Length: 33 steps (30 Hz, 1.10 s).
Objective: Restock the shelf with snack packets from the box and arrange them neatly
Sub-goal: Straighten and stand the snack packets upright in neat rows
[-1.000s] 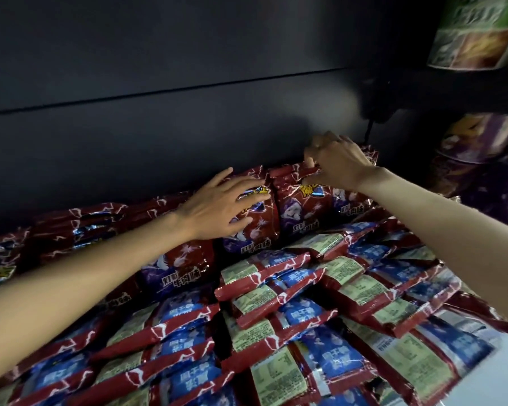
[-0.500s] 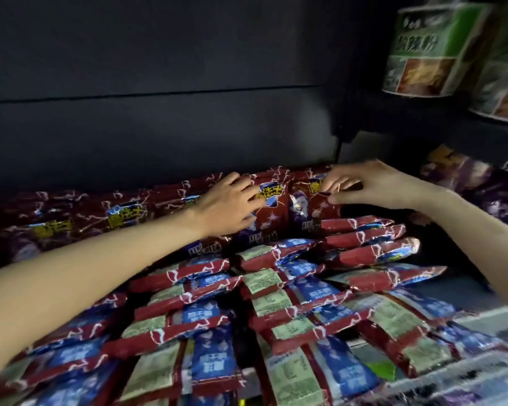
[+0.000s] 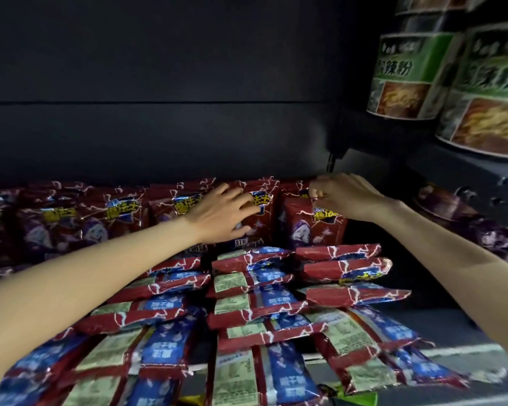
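Red and blue snack packets (image 3: 255, 312) are seen lying flat in overlapping rows on the shelf (image 3: 452, 351), nearest the camera and below both outstretched forearms. Beyond them, an upright row of red packets (image 3: 121, 218) is stood against the dark back panel (image 3: 188, 136), running off to the left of the hands. The left hand (image 3: 220, 213) is laid with fingers spread and nearly straight on the face of one upright packet (image 3: 261, 221), pressed against it. Just to its right, the top edge of the end packet (image 3: 311, 227) is pinched between thumb and curled fingers of the right hand (image 3: 345, 196). Farther right and above that hand, green-labelled noodle tubs (image 3: 408, 74) are stacked on an adjoining shelf.
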### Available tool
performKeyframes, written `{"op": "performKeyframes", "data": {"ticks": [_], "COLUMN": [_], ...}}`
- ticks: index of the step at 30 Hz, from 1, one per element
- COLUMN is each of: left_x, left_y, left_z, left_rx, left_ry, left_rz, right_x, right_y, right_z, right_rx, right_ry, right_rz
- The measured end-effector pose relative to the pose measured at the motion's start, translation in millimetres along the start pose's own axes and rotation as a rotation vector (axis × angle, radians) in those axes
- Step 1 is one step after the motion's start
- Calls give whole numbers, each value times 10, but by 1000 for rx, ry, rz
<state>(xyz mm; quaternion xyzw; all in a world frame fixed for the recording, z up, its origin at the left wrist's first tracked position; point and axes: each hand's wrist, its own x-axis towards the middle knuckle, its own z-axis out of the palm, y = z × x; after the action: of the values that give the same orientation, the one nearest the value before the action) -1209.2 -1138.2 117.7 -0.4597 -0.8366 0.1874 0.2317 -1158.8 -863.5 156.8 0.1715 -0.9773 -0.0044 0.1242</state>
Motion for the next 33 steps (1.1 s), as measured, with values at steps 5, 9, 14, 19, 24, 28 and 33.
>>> {"op": "performKeyframes", "data": {"ticks": [5, 9, 14, 19, 24, 28, 33], "left_x": [125, 381, 586, 576, 596, 611, 578], "left_y": [-33, -4, 46, 86, 197, 46, -104], "left_z": [57, 162, 330, 491, 558, 598, 622], "left_rx": [8, 123, 141, 163, 168, 209, 227], "left_ry": [141, 150, 64, 106, 159, 159, 227], "left_rz": [92, 329, 325, 262, 204, 326, 558], "right_x": [276, 355, 22, -279, -155, -76, -106], "right_y": [6, -26, 146, 323, 338, 337, 334], "right_z": [225, 345, 269, 458, 746, 795, 851], "right_rx": [27, 157, 128, -255, -333, -332, -304], "right_ry": [94, 113, 126, -68, -88, 30, 141], "right_rz": [33, 82, -1, -139, -86, -88, -119]}}
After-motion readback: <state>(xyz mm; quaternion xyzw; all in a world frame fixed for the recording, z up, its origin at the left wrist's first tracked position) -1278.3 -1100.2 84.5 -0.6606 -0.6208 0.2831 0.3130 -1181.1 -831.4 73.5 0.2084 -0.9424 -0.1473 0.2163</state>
